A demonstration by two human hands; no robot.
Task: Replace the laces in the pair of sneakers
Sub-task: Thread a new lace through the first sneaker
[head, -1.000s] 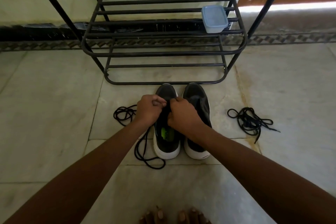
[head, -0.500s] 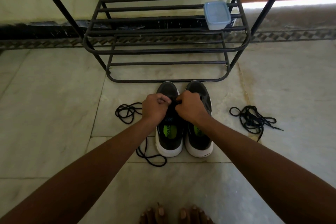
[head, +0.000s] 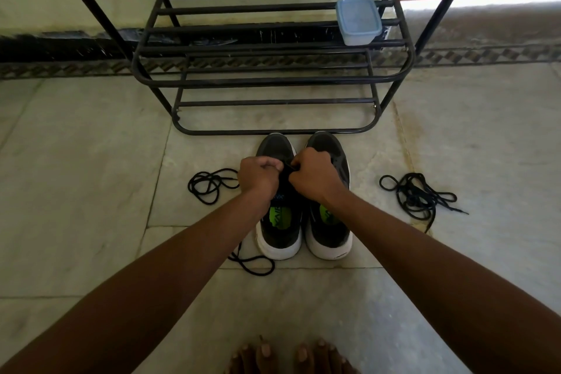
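A person's two bare hands meet over the tongue of the left-hand shoe of a pair of black mesh sneakers with white soles (head: 279, 240), which stand side by side, toes pointing away, on a pale marble-tiled floor (head: 91, 191). The left hand (head: 258, 177) is curled into a closed fist with thumb and fingers pinched together at the eyelet area; the right hand (head: 314, 176) is likewise closed, its fingertips pinching a short stretch of black lace (head: 288, 166) just beside the left hand's thumb. A long black shoelace (head: 209, 185) lies looped on the floor to the left of the shoes, running under the left forearm and reappearing as a loop near the left shoe's heel; whether it joins the pinched piece cannot be told. A second tangled black shoelace (head: 416, 196) lies well apart on the floor to the right. The right-hand sneaker (head: 329, 231) shows a bright green insole patch and touches its partner along the side. Just beyond the toes stands a black metal tube shoe rack (head: 273, 80), carrying a pale blue lidded plastic box (head: 358, 21) at the right end of a middle shelf. Bare toes (head: 291, 357) show at the bottom edge.
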